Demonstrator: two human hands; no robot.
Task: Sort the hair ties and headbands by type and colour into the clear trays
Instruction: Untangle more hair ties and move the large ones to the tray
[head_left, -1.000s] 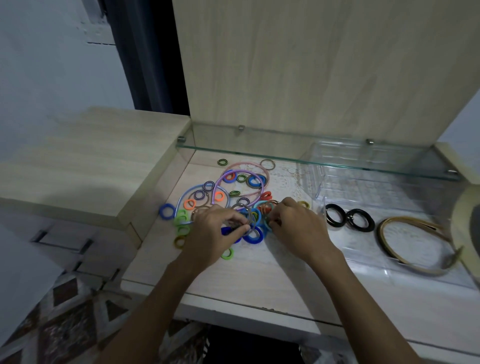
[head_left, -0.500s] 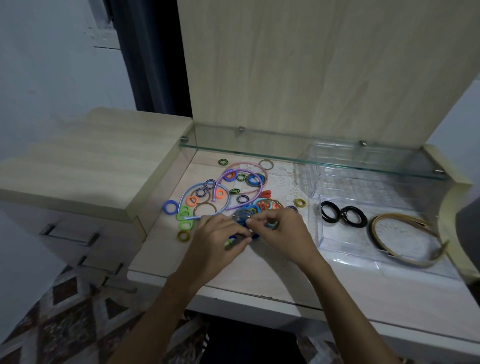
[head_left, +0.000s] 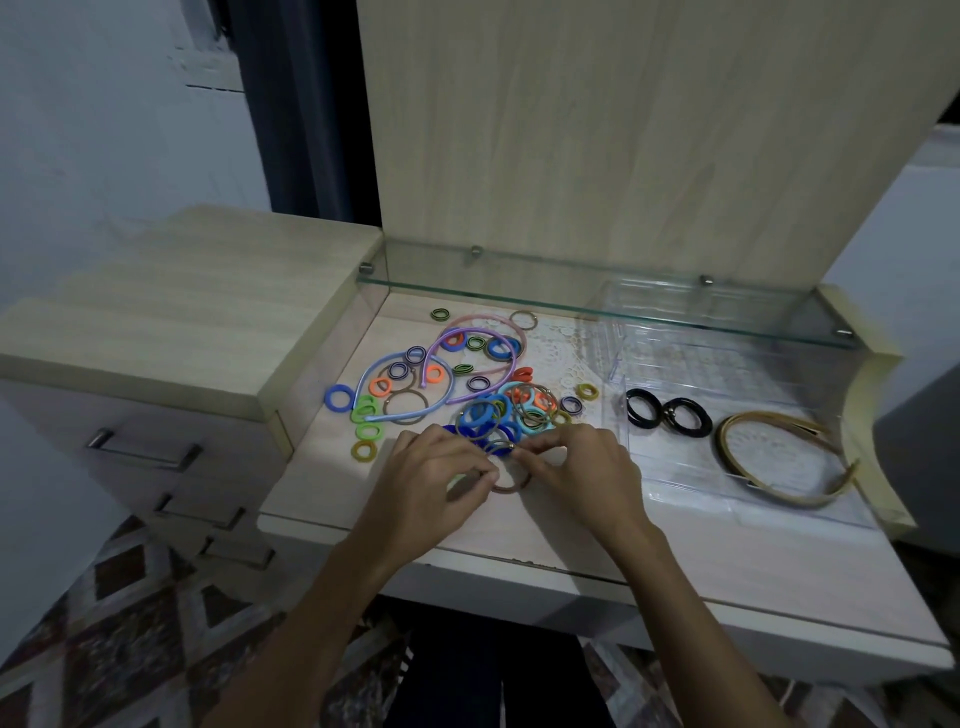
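Note:
A heap of coloured hair ties (head_left: 488, 410) and thin headbands, purple (head_left: 470, 338) and blue (head_left: 395, 410), lies on the dressing table. My left hand (head_left: 431, 483) and my right hand (head_left: 576, 473) meet at the heap's near edge, both pinching a thin brown elastic hair tie (head_left: 511, 480) between their fingertips. Several thin ties (head_left: 493, 441) hang tangled just above it. A clear tray (head_left: 675, 467) at the right holds two black hair ties (head_left: 667, 413) and a tan headband (head_left: 784, 457).
A glass shelf (head_left: 597, 304) runs across the back above the table. More clear trays (head_left: 691, 364) stand behind the near one. A drawer unit (head_left: 171, 322) rises at the left. The table's front edge (head_left: 519, 566) is close below my wrists.
Both hands have drawn back toward the table's front edge, pulling a thin brown tie out of the heap. The camera has shifted slightly.

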